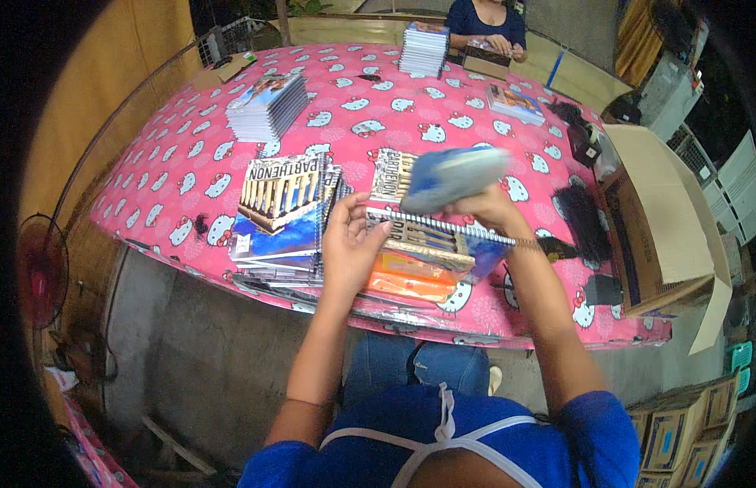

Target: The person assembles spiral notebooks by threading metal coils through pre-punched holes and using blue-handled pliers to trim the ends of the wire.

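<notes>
A spiral-bound notebook with a columned temple on its cover is tilted up in front of me, its wire coil along the top. My left hand grips its left end, thumb in front. My right hand is closed on a blue and grey thing, smeared by motion, perhaps a folded cloth, above the coil. Behind the tilted notebook lies another temple-covered notebook. An orange, shiny flat item shows below it. Left of my left hand sits a stack of similar notebooks.
Further notebook stacks stand on the pink patterned tablecloth: one far left, one far middle, a low one at right. An open cardboard box stands at the right edge. Across the table, a person handles a small box.
</notes>
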`<action>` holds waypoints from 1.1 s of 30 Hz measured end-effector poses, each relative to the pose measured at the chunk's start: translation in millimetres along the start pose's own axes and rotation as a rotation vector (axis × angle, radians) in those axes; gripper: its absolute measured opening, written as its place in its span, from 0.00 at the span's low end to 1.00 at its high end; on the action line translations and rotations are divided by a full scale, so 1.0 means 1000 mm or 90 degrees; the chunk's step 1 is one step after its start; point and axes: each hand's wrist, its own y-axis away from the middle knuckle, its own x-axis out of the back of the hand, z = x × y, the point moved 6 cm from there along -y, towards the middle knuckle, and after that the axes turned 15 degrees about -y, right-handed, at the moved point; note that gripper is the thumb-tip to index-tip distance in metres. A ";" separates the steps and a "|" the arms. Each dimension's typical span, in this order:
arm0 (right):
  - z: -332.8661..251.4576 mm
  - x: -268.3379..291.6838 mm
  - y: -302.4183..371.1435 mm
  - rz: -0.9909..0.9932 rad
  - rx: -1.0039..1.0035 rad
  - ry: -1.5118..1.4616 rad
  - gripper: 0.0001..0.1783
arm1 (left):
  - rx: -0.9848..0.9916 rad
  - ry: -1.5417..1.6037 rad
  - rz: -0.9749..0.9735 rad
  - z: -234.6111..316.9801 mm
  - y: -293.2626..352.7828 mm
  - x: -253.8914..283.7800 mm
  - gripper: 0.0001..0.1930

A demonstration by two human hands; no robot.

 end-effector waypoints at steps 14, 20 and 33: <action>0.007 0.030 0.012 0.184 0.003 0.762 0.33 | 0.086 -0.020 0.015 -0.018 0.000 0.017 0.19; 0.004 0.102 0.096 0.258 0.027 0.680 0.20 | 0.097 0.028 0.005 -0.020 -0.003 0.005 0.18; 0.012 -0.102 0.050 0.262 0.278 1.091 0.53 | 0.054 -0.109 -0.009 -0.024 0.010 -0.013 0.17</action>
